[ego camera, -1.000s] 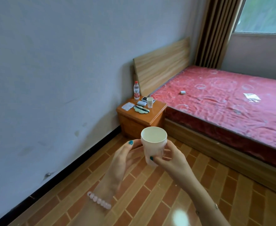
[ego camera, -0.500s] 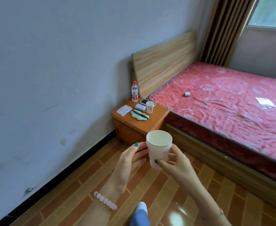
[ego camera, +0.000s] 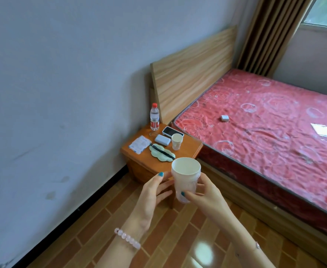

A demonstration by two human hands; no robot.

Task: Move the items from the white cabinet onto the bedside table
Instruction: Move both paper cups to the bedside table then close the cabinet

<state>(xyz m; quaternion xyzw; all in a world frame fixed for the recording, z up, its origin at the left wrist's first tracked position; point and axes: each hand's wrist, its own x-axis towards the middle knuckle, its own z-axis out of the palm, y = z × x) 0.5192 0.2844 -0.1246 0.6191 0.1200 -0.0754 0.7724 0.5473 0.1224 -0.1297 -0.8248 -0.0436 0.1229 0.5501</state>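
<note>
I hold a white disposable cup [ego camera: 185,176] upright in front of me, above the tiled floor. My right hand [ego camera: 204,198] grips its lower part, thumb across the front and fingers behind. My left hand [ego camera: 152,192] rests its straight fingers against the cup's left side, thumb up near the rim. The wooden bedside table [ego camera: 188,149] stands just beyond the cup, against the wall. On it are a water bottle [ego camera: 154,117], a phone [ego camera: 172,131], a power bank [ego camera: 162,140], a second paper cup [ego camera: 177,141], an eye mask [ego camera: 161,155] and a tissue packet [ego camera: 140,144]. The white cabinet is out of view.
A bed with a red mattress [ego camera: 265,122] fills the right side, touching the table; a small box [ego camera: 224,118] and a flat packet [ego camera: 323,130] lie on it. A wooden headboard [ego camera: 191,70] leans on the grey wall. The table's front right corner is bare.
The view has closed in on the bedside table, which looks larger and nearer. Both hands keep the same hold on the cup.
</note>
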